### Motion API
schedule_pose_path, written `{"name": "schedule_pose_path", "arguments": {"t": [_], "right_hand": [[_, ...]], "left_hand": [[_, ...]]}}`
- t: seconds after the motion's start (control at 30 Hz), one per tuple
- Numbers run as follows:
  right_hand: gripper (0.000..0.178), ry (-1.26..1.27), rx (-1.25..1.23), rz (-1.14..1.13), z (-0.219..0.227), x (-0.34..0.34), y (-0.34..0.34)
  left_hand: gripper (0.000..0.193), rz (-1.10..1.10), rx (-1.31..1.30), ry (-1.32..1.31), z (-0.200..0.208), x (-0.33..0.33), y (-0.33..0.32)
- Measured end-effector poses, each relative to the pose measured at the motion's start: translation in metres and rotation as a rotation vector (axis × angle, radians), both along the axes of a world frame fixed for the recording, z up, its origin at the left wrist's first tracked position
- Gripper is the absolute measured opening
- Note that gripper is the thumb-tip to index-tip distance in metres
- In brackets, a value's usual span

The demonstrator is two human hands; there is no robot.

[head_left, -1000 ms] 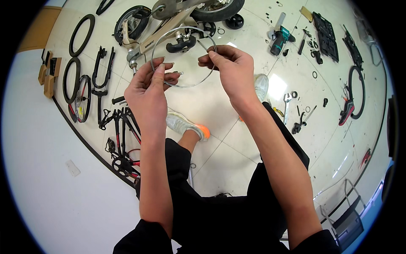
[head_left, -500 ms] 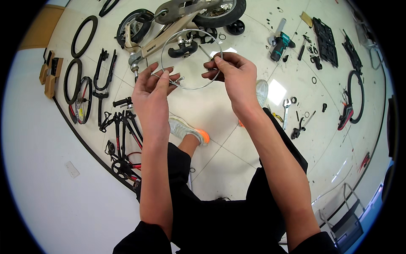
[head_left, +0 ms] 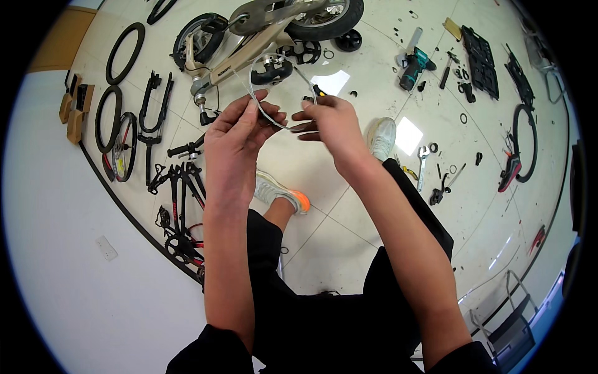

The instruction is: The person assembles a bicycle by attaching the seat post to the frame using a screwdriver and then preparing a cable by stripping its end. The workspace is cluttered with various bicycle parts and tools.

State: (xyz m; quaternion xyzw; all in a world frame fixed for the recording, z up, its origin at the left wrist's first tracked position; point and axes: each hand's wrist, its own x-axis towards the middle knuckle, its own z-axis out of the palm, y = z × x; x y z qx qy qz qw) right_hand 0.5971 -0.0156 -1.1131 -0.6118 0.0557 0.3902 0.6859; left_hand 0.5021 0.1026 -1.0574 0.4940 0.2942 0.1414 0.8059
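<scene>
While both forearms reach in from the near side, the left hand (head_left: 237, 134) and the right hand (head_left: 334, 129) share a thin silvery cable (head_left: 264, 114) bent into a loop. The left thumb and fingers look closed in a pinch on the loop's near left part. The right fingers curl at its near right part, but blur and overlap hide whether they are clamped on it, so I cannot tell. The 2 hands sit just beside each other; whether their fingertips touch is unclear.

Judging by this hold, the step in hand is handling the looped cable in the air. A next move would call for a secure pinch where the strands meet, since such a cable is probably springy and could open out.

The loop sits between the hands and a beige bike (head_left: 249, 53) on the far floor (head_left: 339, 249). It is rounded, its slightly longer axis running near to far, its bowed edge pointing far, toward the bike. 1 faint strand slants far left from the left fingers; whether that is a free end is too blurred to say. To the right lie a drill (head_left: 416, 67) and, nearer, a wrench (head_left: 422, 167).
</scene>
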Motion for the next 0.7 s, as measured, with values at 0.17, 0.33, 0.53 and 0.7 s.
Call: {"name": "schedule_pose_path", "arguments": {"t": [0.17,0.33,0.53,0.7], "right_hand": [[0.043,-0.445,-0.357,0.077,-0.008,-0.007,0.003],[0.04,-0.49,-0.011,-0.041,0.001,0.002,-0.005],[0.03,-0.337,0.122,0.311,0.013,0.012,-0.016],[0.022,-0.27,0.2,0.389,0.006,0.009,-0.013]], "left_hand": [[0.029,0.009,0.072,0.049,0.002,-0.001,-0.005],[0.023,-0.124,0.345,0.295,-0.001,-0.002,-0.008],[0.022,-0.322,0.466,0.452,-0.011,-0.008,0.0],[0.022,-0.297,0.398,0.466,-0.001,-0.011,0.003]]}}
